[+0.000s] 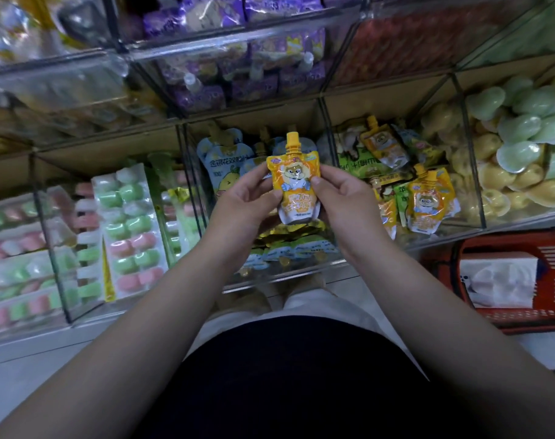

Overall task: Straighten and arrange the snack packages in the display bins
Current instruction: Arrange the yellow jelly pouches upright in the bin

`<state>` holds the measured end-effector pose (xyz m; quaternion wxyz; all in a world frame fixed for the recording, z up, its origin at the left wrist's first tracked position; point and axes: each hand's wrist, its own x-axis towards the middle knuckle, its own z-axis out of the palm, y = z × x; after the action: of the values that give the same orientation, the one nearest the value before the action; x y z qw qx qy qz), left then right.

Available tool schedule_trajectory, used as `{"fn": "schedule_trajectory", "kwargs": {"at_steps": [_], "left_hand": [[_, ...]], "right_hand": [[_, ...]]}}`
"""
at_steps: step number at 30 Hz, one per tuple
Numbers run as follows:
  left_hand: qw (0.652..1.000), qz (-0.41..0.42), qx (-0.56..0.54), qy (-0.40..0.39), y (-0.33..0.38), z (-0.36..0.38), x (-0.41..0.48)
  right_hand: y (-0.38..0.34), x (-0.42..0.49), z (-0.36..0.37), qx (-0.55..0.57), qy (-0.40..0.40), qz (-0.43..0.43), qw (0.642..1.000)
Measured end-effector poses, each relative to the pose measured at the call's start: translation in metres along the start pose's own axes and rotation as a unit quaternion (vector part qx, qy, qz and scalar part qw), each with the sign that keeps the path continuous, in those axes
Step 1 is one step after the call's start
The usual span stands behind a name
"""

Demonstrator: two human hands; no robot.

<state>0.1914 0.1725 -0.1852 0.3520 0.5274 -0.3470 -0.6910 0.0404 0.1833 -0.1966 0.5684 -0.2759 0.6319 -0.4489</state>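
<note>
An orange spouted pouch (295, 182) with a cartoon animal stands upright in front of me, cap up. My left hand (242, 202) grips its left edge and my right hand (342, 201) grips its right edge, thumbs on the front. Both hold it above a clear middle bin (269, 280) that contains pale blue pouches (219, 160) at the back and gold-edged packs lower down. The bin to the right (453, 221) holds more orange pouches (428, 201) mixed with green packs, lying at odd angles.
Trays of pink, green and white jelly cups (127, 229) fill the left bins. Yellow and green shell-shaped sweets (516, 153) fill the far right bin. Purple pouches (238, 71) sit on the shelf above. A red shopping basket (516, 280) stands on the floor at right.
</note>
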Motion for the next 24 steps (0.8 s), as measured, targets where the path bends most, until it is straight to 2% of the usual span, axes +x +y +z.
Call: {"fn": "schedule_trajectory", "kwargs": {"at_steps": [24], "left_hand": [[0.999,0.051,-0.009,-0.015,0.056,-0.112,-0.031]], "right_hand": [[-0.021,-0.033,0.117,0.032,-0.033,-0.066,0.997]]}}
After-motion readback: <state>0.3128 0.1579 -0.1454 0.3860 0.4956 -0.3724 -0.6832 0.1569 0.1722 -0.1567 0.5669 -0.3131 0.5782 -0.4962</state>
